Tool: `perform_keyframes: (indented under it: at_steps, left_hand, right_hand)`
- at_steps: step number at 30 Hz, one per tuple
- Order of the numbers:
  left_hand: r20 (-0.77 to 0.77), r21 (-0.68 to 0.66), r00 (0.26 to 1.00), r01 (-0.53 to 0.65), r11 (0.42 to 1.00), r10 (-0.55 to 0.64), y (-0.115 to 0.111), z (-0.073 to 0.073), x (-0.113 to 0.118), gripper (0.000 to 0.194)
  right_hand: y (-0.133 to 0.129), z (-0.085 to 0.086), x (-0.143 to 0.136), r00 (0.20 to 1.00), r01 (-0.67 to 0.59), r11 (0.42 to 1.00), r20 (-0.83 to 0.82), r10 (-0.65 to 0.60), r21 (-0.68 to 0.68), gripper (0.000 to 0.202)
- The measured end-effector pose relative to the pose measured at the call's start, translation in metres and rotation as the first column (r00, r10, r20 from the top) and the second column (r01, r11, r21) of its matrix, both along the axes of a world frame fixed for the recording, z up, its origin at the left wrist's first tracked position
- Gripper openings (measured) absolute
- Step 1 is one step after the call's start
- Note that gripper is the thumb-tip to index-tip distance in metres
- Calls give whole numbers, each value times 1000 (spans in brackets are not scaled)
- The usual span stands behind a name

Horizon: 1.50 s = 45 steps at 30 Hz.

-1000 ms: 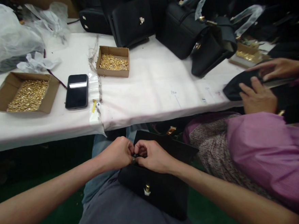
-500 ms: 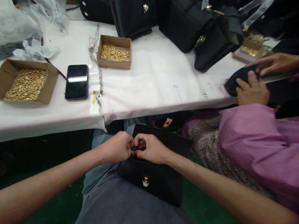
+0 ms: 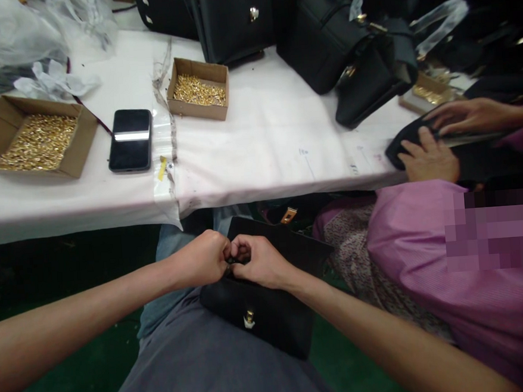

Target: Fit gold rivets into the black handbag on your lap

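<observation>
A black handbag (image 3: 270,315) with a gold clasp (image 3: 249,318) lies on my lap, below the table edge. My left hand (image 3: 203,258) and my right hand (image 3: 257,261) meet at the bag's top edge, knuckles almost touching. Both pinch a small dark fitting there with closed fingers; the fitting itself is mostly hidden between my fingertips.
A white table (image 3: 258,142) carries two cardboard boxes of small gold parts (image 3: 38,140) (image 3: 198,92), a black phone (image 3: 130,139), plastic wrap (image 3: 8,34) and several black handbags (image 3: 313,37). To my right a person in a pink sleeve (image 3: 449,254) handles a dark piece (image 3: 414,137).
My hands stay pinched together on the bag's top edge. The view has shifted slightly, so the bag and hands sit a little higher and more to the left.
</observation>
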<state>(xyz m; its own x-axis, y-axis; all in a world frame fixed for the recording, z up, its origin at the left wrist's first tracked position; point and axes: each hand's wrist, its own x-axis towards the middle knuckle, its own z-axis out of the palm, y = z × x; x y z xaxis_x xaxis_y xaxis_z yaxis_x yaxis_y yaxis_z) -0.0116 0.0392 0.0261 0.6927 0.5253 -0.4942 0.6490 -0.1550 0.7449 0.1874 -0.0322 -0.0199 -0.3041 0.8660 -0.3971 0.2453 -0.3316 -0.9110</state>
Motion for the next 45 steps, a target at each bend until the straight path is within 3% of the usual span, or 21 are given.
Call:
perform_keyframes:
  at_steps: [14, 20, 24, 31, 40, 45]
  left_hand:
    - [76, -59, 994, -76, 995, 81, -10, 5, -8, 16]
    - [42, -206, 989, -132, 970, 143, -9, 4, -13, 18]
    - [40, -296, 980, -177, 939, 197, -10, 4, -16, 9]
    - [38, -155, 976, -206, 966, 214, -12, 1, -16, 12]
    - [58, -107, 971, -225, 968, 232, -11, -3, -16, 9]
    - [94, -89, 970, -214, 973, 222, -14, -6, -14, 9]
  right_hand:
    - [-8, 18, -12, 993, 31, 999, 110, -33, 13, 18]
    - [-8, 16, -7, 998, 32, 999, 59, -31, -25, 24]
    - [-8, 19, -6, 999, 21, 999, 39, -19, -44, 24]
    - [-9, 27, -7, 997, -24, 999, 71, 26, -41, 21]
    - [-6, 25, -18, 989, 45, 999, 139, -42, -16, 18]
    - [-3, 29, -17, 989, 19, 999, 145, -13, -42, 16]
